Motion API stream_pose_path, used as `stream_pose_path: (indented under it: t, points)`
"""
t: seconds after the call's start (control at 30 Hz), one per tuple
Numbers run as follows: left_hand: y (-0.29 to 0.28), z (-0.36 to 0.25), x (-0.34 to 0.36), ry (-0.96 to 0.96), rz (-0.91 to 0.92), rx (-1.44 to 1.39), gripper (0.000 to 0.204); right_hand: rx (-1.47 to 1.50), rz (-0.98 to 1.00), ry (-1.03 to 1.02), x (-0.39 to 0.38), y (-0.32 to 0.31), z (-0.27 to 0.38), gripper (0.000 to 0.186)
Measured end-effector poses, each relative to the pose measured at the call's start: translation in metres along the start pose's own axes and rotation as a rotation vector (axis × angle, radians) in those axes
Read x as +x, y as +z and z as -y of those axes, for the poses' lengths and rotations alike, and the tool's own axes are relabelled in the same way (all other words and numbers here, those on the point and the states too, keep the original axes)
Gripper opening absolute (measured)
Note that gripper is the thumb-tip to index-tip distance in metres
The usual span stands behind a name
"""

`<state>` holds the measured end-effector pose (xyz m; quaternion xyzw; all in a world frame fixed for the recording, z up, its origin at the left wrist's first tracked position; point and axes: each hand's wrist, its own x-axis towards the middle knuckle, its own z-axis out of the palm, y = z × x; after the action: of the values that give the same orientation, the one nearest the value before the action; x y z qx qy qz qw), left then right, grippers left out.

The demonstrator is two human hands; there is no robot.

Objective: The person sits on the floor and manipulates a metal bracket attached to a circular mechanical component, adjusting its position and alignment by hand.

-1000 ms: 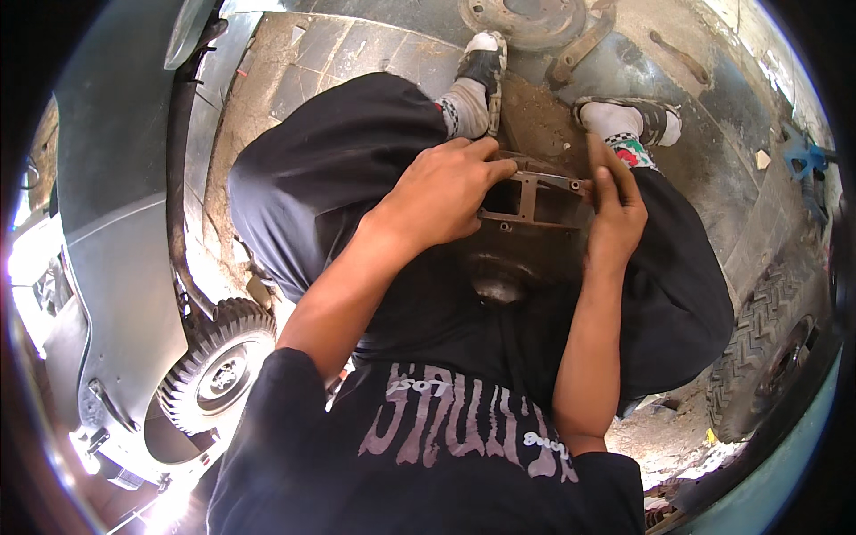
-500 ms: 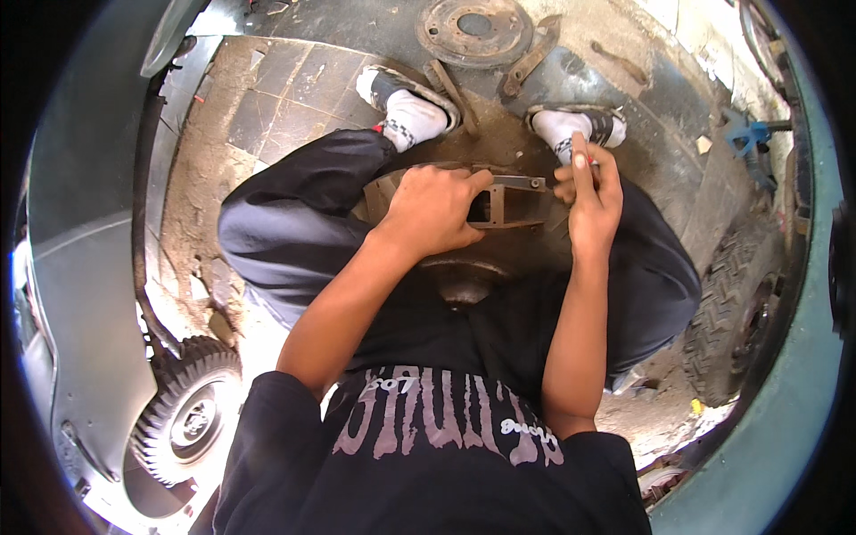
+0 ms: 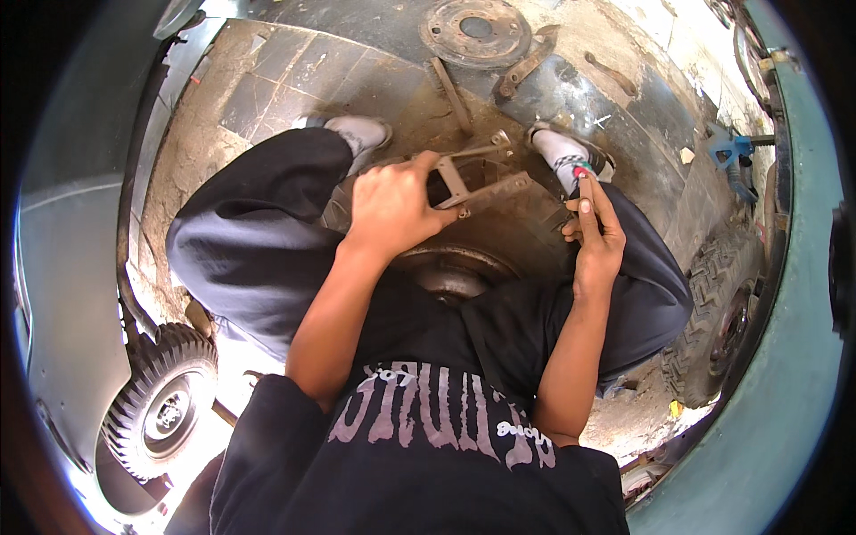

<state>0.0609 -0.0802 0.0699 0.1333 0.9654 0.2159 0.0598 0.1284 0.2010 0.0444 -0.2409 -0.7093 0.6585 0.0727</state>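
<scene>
Between my knees, my left hand [image 3: 390, 205] is wrapped around a rusty metal bracket [image 3: 456, 181] with two long arms joined by a crosspiece. The bracket is tilted, its arms pointing up and to the right. My right hand [image 3: 597, 241] is held apart from it, near my right foot, with thumb and fingers pinched together. A small reddish bit shows at its fingertips, too small to name. Below the bracket, a round rusty metal part [image 3: 450, 272] sits in front of my lap, partly hidden by my shirt.
A narrow brush-like tool [image 3: 452, 96], a round rusty wheel disc [image 3: 437, 37], a metal arm [image 3: 528, 69] and a small rusty bar [image 3: 612, 74] lie on the tiles ahead. Treaded tyres [image 3: 709, 312] and green-grey vehicle panels [image 3: 76, 232] flank me; a blue tool [image 3: 733, 153] stands right.
My left hand has moved left and turned the bracket, whose arms now slant upward right. My right hand has dropped slightly, and my left foot has shifted left.
</scene>
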Motion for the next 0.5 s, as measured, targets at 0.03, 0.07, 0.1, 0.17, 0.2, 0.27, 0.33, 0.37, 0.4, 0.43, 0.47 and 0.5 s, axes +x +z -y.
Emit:
stream_pose_path:
  t: [0.03, 0.07, 0.1, 0.17, 0.2, 0.27, 0.33, 0.37, 0.4, 0.43, 0.47, 0.5]
  points:
    - [-0.004, 0.000, -0.003, -0.030, -0.025, -0.003, 0.067, -0.017, 0.003, 0.024, 0.001, 0.000, -0.003, 0.038]
    - [-0.007, 0.001, -0.005, -0.061, -0.050, -0.007, 0.067, -0.034, 0.006, 0.048, 0.002, 0.002, -0.008, 0.038]
    - [-0.007, 0.002, -0.004, -0.084, -0.091, 0.011, 0.065, -0.051, 0.010, 0.072, 0.002, 0.003, -0.014, 0.038]
    - [-0.004, 0.007, 0.000, -0.128, -0.120, -0.019, 0.065, -0.200, 0.042, 0.023, 0.005, 0.011, -0.037, 0.034]
    - [-0.003, 0.009, 0.003, -0.147, -0.129, -0.030, 0.065, -0.270, 0.054, -0.001, 0.004, 0.015, -0.046, 0.033]
    - [-0.001, 0.009, 0.011, -0.167, -0.094, 0.000, 0.065, -0.408, 0.078, -0.050, 0.002, 0.027, -0.061, 0.031]
    - [0.009, 0.005, 0.020, -0.168, -0.037, 0.020, 0.065, -0.512, 0.100, -0.119, 0.001, 0.035, -0.068, 0.032]
    - [0.018, 0.002, 0.025, -0.173, 0.058, 0.070, 0.067, -0.475, 0.099, -0.124, 0.002, 0.040, -0.071, 0.033]
    - [0.018, 0.002, 0.030, -0.171, 0.055, 0.064, 0.068, -0.479, 0.103, -0.116, 0.006, 0.043, -0.071, 0.033]
    - [0.018, 0.001, 0.032, -0.163, 0.057, 0.056, 0.068, -0.486, 0.101, -0.106, 0.007, 0.046, -0.063, 0.032]
    - [0.019, 0.000, 0.035, -0.156, 0.059, 0.048, 0.069, -0.492, 0.098, -0.094, 0.008, 0.049, -0.057, 0.032]
    - [0.018, 0.000, 0.037, -0.146, 0.103, 0.048, 0.068, -0.550, 0.092, -0.166, 0.009, 0.052, -0.055, 0.032]
